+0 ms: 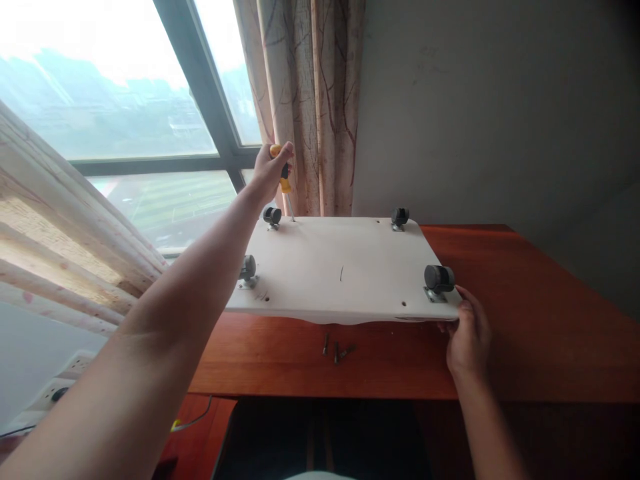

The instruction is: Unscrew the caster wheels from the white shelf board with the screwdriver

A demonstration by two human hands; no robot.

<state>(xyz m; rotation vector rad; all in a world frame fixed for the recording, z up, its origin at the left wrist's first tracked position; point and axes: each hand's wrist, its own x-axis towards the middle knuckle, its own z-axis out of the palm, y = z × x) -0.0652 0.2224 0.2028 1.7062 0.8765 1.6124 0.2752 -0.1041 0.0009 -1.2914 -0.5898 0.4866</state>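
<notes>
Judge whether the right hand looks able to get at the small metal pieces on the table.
Probably yes: the small metal pieces lie on the table before the white board, with nothing visible between them and the right hand, though it would likely release the board's corner first.

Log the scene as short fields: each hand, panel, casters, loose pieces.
Left hand: grips yellow-and-black screwdriver, tip down at the white panel beside the far-left caster
Right hand: holds the panel's near right corner
Panel: roughly level over the wooden desk
Casters: four, one near each corner, wheels up
Loose pieces: three, probably screws, on the desk in front
</notes>
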